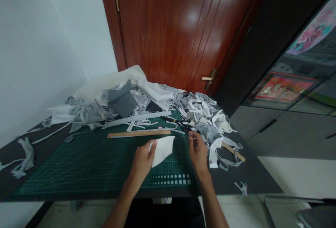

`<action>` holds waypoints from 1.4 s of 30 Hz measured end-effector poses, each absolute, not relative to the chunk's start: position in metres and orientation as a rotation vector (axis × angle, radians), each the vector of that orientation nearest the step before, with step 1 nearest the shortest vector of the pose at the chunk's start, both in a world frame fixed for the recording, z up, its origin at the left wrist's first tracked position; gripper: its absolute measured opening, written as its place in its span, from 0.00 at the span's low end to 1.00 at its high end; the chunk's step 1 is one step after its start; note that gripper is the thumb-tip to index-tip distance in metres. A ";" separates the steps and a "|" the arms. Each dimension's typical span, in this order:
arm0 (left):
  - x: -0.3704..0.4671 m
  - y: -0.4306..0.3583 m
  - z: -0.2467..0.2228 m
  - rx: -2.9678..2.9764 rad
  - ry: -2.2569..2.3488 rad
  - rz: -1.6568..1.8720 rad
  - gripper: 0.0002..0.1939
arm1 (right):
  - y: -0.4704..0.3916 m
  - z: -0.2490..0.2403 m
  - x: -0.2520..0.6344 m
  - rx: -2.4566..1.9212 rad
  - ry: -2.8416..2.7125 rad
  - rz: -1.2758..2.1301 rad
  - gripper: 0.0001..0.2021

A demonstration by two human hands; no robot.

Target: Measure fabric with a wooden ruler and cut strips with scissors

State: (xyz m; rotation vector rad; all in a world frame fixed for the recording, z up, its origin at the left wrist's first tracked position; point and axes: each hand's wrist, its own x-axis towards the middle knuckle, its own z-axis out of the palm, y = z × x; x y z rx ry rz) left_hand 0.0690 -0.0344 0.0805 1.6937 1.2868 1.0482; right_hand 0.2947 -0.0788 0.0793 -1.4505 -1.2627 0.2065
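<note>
My left hand (145,158) pinches a piece of white fabric (163,149) between thumb and fingers, above the green cutting mat (99,163). The fabric has a pointed upper right corner and slanting sides. To the right, my right hand (197,149) has its fingers curled at the handle loops of black scissors (181,124). The scissors' blades point left, over the mat's far edge. Part of the handles is hidden by the fingers. A wooden ruler (139,134) lies on the mat just beyond the white piece.
Heaped grey and white fabric scraps (201,107) cover the table's back and right side. A grey cloth (122,100) tops the left heap. A second wooden strip (233,151) lies among scraps at right. Behind the table stand a brown door (162,32) and a dark cabinet (265,126).
</note>
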 end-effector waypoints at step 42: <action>0.025 -0.030 0.028 1.869 1.555 0.797 0.30 | -0.084 0.023 0.265 -1.516 -1.601 0.262 0.17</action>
